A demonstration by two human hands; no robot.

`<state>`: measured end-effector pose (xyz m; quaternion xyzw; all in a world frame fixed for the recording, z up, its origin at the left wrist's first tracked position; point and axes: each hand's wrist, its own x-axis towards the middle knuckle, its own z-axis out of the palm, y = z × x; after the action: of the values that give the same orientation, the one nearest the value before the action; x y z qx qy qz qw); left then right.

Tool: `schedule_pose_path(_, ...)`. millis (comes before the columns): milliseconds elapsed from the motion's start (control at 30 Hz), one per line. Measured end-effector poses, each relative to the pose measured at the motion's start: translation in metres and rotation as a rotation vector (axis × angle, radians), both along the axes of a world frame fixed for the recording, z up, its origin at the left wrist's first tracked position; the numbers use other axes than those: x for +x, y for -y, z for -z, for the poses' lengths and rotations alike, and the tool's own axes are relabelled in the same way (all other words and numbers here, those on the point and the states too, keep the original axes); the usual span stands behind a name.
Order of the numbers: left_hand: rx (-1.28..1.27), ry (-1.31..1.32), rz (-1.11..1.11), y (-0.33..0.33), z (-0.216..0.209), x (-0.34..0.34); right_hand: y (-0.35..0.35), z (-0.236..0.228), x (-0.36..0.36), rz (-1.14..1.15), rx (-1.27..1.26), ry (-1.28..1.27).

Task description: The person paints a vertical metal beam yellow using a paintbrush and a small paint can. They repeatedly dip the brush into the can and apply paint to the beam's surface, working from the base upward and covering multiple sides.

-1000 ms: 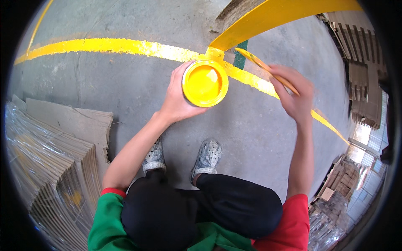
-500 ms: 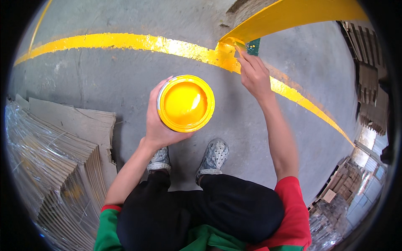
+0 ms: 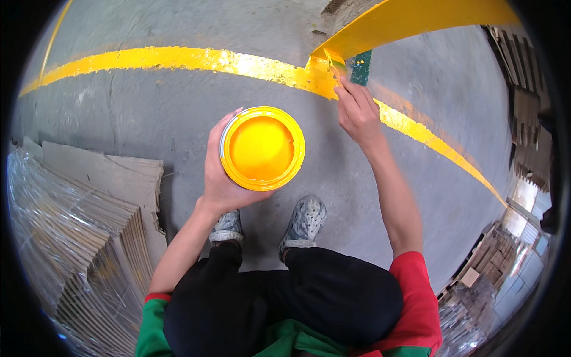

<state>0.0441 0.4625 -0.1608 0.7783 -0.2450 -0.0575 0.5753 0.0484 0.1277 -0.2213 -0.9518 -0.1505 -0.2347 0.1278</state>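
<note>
My left hand is wrapped round the side of an open can of yellow paint, held level above the floor. Between the fingers of my right hand is a paintbrush, its head coated in yellow. The bristles touch wet yellow paint at the foot of a yellow upright post, where it meets the painted floor line. That line runs across the grey floor from the left, past the post, and down to the right. A dark green strip lies just right of the brush.
Flat cardboard sheets, partly wrapped in clear film, are stacked at my left. More cardboard stacks stand along the right side, with wrapped bundles lower down. My shoes rest on the grey concrete floor below the can.
My right hand and the brush have shifted slightly left, and the brush head now points more upright. The paint can has tipped or moved a little, and the glare on its paint has gone.
</note>
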Motion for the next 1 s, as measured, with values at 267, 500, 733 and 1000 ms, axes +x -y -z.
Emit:
schedule_pose_path(267,0.013,0.008,-0.004,0.004,-0.004,0.001,0.007,-0.016,0.027,-0.056,0.046,-0.066)
schedule_pose_path(500,0.003,-0.005,-0.008,0.000,-0.002,-0.001,0.006,-0.079,-0.014,0.066,0.076,0.126)
schedule_pose_path(733,-0.056,-0.017,0.017,0.008,-0.004,0.002,0.000,-0.047,0.036,-0.099,0.079,-0.108)
schedule_pose_path(1000,-0.048,-0.018,0.003,0.004,-0.003,0.000,0.008,-0.085,-0.024,0.110,0.074,0.152)
